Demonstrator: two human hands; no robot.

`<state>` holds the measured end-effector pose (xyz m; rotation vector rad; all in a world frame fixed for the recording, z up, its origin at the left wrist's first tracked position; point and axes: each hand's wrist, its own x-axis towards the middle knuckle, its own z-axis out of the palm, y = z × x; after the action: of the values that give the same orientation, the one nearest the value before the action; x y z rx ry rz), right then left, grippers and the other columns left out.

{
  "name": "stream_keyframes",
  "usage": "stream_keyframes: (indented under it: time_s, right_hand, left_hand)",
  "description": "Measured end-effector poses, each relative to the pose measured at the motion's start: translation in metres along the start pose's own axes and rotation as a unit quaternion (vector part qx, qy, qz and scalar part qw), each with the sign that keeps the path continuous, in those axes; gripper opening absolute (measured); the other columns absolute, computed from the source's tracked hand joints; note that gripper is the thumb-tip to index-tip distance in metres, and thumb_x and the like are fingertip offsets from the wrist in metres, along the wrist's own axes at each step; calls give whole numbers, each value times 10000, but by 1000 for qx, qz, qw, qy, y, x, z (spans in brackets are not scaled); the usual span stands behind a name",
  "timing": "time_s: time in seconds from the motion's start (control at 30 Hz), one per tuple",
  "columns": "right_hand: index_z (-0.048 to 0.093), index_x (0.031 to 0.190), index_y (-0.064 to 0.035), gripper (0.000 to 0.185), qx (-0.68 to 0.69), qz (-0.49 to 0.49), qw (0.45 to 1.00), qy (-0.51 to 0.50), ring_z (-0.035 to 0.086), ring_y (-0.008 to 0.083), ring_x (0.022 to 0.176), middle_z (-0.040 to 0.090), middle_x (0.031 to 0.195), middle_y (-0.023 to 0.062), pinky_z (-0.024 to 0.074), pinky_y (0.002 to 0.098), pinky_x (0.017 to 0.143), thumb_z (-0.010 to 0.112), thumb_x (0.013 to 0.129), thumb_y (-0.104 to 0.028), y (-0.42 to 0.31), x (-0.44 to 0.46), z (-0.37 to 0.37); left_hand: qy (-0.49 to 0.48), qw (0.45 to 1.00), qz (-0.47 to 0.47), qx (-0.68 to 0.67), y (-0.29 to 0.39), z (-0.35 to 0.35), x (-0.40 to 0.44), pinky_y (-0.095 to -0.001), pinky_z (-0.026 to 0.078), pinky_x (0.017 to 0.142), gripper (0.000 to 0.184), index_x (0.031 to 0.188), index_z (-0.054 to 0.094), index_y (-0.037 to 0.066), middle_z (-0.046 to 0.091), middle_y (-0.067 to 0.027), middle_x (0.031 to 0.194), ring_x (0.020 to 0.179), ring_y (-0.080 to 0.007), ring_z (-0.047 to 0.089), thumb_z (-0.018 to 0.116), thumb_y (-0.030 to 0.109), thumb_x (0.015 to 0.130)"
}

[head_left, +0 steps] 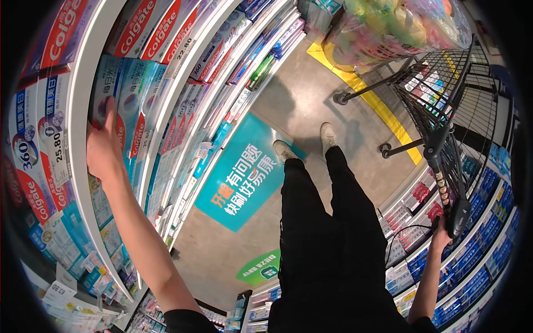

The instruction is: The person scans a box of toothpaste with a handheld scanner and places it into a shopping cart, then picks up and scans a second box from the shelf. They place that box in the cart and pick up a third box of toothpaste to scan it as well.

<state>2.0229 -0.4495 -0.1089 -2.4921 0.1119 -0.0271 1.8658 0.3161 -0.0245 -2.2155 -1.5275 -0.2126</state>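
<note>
My left hand (105,145) reaches into a shelf on the left, among Colgate toothpaste boxes. Its thumb points up against a light blue box (130,83), while its other fingers are hidden behind the white shelf edge (78,111). Whether it grips a box cannot be seen. On the right, my right hand (441,236) is closed at the black handle (458,217) of a shopping cart (474,83). A thin black cable (401,228) hangs beside this hand.
Shelves of toothpaste run along the left, and more stocked shelves (477,255) curve along the lower right. Clear bags of colourful goods (388,33) stand near the cart. A teal floor sticker (241,177) and a yellow floor line (383,119) lie around my feet.
</note>
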Motion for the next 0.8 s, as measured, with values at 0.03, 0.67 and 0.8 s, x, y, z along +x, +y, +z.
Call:
stream_keyframes:
  time_s: [0.03,0.67,0.8]
  right_hand:
    - [574,1187,-21,343,3,-11,1000,1,586,159,905,612,1077,54,486,309,811,599,845,-7,4,0,0]
    - [584,1141,-12,298,-4,-17,1000,5,570,132,787,615,975,32,488,291,700,579,843,-4,13,2,-2]
    - [586,1140,-18,292,-2,-42,999,12,571,134,772,609,958,34,486,281,676,584,848,-10,16,4,-2]
  left_hand:
    - [-5,1000,0,-9,0,0,0,-477,504,811,775,1312,522,141,609,-155,1198,1005,-374,618,503,720,798]
    - [59,990,106,70,-3,0,-13,-428,550,636,707,1289,526,99,664,-167,992,771,-331,674,654,575,782]
    - [155,969,177,80,-21,7,-23,-429,548,650,761,1360,456,115,652,-190,1029,808,-343,667,692,530,767]
